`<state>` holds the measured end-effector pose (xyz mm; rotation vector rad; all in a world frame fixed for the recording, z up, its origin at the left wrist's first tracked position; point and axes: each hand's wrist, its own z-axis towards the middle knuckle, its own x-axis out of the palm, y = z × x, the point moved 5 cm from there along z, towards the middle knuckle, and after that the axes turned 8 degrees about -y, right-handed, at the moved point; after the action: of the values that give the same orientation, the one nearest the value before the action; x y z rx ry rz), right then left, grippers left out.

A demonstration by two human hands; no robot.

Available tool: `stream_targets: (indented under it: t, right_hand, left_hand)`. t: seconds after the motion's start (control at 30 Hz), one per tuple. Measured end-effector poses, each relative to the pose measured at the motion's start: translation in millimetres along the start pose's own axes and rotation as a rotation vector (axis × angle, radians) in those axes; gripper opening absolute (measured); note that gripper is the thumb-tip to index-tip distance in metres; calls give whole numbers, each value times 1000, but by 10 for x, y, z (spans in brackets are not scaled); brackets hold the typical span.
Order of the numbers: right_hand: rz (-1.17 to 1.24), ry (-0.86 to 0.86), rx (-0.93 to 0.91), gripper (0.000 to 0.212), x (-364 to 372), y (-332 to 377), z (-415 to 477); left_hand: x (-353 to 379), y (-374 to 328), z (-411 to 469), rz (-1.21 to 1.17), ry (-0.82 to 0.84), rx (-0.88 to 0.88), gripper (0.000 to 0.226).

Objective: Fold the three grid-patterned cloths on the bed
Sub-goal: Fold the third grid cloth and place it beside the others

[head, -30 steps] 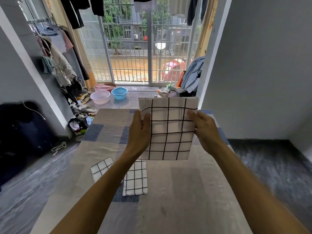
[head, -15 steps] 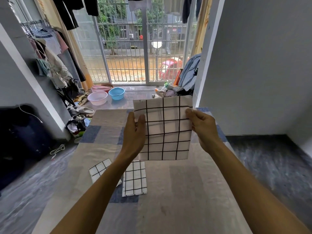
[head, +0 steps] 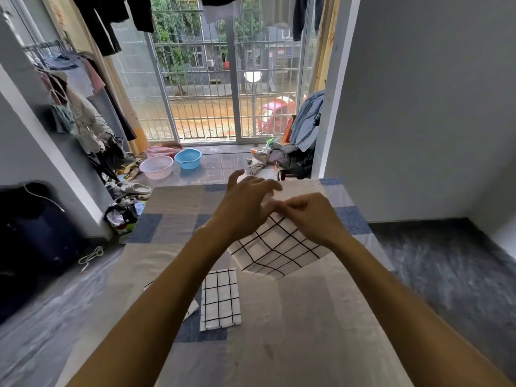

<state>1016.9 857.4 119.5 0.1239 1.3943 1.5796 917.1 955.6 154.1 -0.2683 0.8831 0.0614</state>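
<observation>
Extending both bare forearms forward, wrists converging near the middle. Spreading the left grip point(head: 245, 203), fingers splayed and loosely arched, palm facing down, just beside the right grip point(head: 310, 216). Curling the right grip knuckles-up, fingers pinching the top edge of the cloth point(head: 275, 252).

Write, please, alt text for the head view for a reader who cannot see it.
The right hand pinches a white black-grid cloth above a grey-and-blue patchwork bed, with the left hand, fingers spread, beside it. A folded white grid cloth lies on the bed below.
</observation>
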Motion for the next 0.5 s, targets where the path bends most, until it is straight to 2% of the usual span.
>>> stream_targets:
  t: [0.07, 0.13, 0.23, 0.37, 0.5]
  right_hand:
    - [-9, 7, -1, 28, -11, -4, 7]
    - [-34, 10, -5, 28, -24, -9, 18]
    - [-60, 27, -18, 29, -15, -3, 9]
    - [-26, 10, -12, 18, -15, -11, -7]
    - [-57, 53, -5, 24, -39, -113, -49]
  left_hand:
    - [5, 41, 17, -64, -7, -10, 14]
    - [0, 60, 26, -130, -14, -24, 9]
    - [-18, 31, 24, -177, -26, -41, 11]
    - [-114, 43, 49, -223, -51, -70, 15]
    - [-219, 157, 17, -231, -74, -116, 17]
